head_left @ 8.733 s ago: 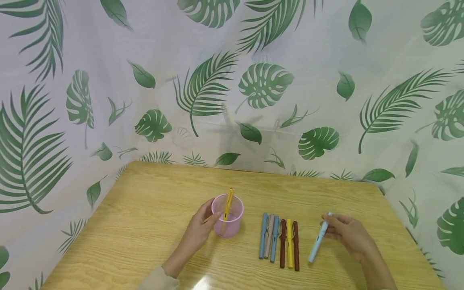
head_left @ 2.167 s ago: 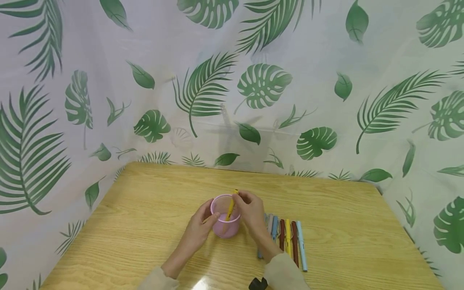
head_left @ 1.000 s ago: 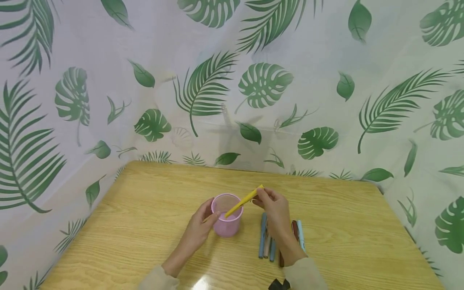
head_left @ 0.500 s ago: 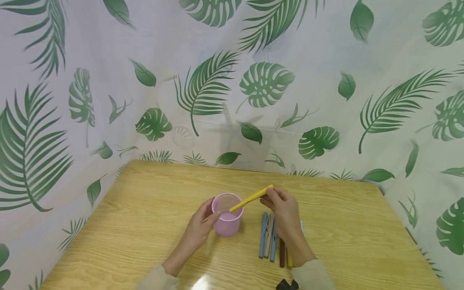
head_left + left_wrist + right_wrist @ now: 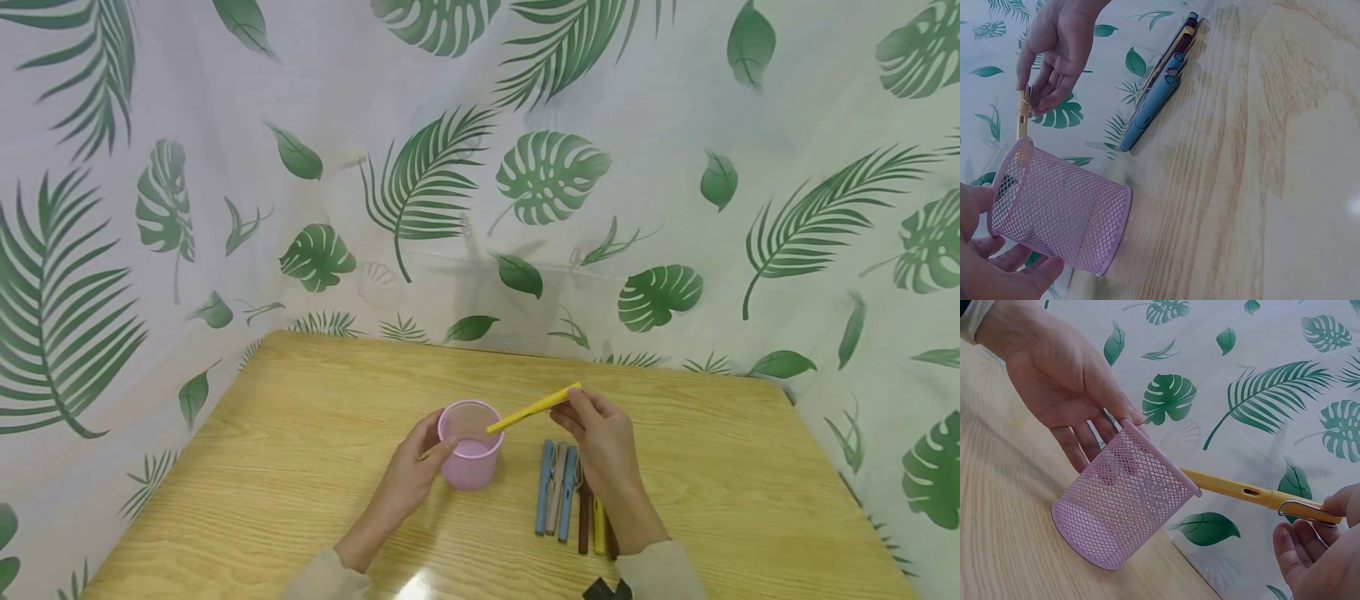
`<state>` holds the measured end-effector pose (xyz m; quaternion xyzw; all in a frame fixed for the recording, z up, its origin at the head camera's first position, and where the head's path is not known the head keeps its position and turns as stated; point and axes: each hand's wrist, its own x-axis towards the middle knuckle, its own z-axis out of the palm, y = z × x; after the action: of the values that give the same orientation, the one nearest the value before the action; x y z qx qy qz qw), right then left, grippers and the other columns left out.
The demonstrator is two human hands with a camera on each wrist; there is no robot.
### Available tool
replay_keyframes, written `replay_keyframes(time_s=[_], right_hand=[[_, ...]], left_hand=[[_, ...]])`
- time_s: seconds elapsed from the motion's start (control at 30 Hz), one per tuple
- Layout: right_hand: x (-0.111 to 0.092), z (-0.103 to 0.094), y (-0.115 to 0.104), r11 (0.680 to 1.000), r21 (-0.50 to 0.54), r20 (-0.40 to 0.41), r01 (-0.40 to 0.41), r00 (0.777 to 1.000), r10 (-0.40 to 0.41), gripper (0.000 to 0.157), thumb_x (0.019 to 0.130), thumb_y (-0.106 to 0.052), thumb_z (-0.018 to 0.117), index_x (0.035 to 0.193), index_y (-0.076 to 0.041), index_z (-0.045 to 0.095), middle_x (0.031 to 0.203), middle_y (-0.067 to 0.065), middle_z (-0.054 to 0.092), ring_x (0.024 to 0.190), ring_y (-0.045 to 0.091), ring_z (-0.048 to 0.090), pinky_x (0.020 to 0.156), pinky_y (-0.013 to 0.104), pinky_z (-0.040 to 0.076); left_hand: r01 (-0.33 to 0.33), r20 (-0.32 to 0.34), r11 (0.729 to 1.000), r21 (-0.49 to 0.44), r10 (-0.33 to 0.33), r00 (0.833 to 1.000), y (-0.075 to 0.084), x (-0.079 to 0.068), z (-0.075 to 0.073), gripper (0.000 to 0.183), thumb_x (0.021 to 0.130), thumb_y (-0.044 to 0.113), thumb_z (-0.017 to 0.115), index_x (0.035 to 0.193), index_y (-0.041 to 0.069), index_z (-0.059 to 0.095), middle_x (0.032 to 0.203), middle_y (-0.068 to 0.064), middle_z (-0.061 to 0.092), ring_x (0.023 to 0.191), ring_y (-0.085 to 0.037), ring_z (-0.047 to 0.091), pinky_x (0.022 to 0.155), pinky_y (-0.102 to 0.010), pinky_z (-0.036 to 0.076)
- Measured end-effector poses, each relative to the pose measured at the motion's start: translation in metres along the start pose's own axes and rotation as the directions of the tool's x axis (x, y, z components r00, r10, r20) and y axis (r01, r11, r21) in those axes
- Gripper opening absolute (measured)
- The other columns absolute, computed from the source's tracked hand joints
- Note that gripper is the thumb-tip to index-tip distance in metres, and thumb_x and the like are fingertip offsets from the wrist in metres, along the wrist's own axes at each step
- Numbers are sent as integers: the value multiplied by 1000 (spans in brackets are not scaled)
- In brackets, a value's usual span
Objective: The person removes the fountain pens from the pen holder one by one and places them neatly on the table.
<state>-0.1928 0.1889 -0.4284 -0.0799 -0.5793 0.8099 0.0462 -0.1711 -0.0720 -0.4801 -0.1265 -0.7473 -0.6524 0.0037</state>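
Observation:
My left hand (image 5: 408,479) grips the pink mesh pen cup (image 5: 471,473), its thumb over the rim and the fingers behind the wall. The cup stands upright on the table. Between thumb and fingers, my right hand (image 5: 603,437) pinches a yellow pen (image 5: 532,408) by its capped end. That pen slants down to the left; in the right wrist view its lower barrel (image 5: 1216,482) meets the cup's rim. A silver clip shows on the cap. Nothing else shows inside the cup.
Right of the cup lies a row of pens: a blue one (image 5: 542,492), a grey-beige one (image 5: 557,492), another blue one (image 5: 567,500), a dark red one (image 5: 584,521) and a yellow one (image 5: 598,529). My right forearm covers the row's right end. Behind the wooden table (image 5: 337,383) hangs leaf-patterned cloth.
My right hand laid the light blue pen at the row's right end, then took hold of the yellow pen in the cup and drew it up and rightward. The left hand stayed on the cup.

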Motion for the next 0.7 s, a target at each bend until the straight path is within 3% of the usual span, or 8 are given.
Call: replay_keyframes(time_s=[0.37, 0.7], right_hand=[[0, -13, -7, 997, 80, -16, -13, 1000, 15, 20, 107, -11, 57, 113, 7, 64, 101, 9, 69, 97, 20, 71, 100, 36, 57], [-3, -37, -23, 992, 128, -26, -18, 999, 21, 16, 105, -15, 62, 101, -6, 74, 101, 6, 68, 97, 18, 70, 101, 32, 55]], left_hand=[[12, -2, 1000, -7, -12, 1000, 1, 0, 0, 54, 106, 11, 59, 151, -11, 39, 144, -33, 52, 134, -49, 51, 114, -62, 39], [26, -3, 1000, -14, -26, 1000, 1, 0, 0, 55, 105, 12, 60, 151, -9, 40, 143, -32, 54, 133, -47, 52, 113, -60, 41]])
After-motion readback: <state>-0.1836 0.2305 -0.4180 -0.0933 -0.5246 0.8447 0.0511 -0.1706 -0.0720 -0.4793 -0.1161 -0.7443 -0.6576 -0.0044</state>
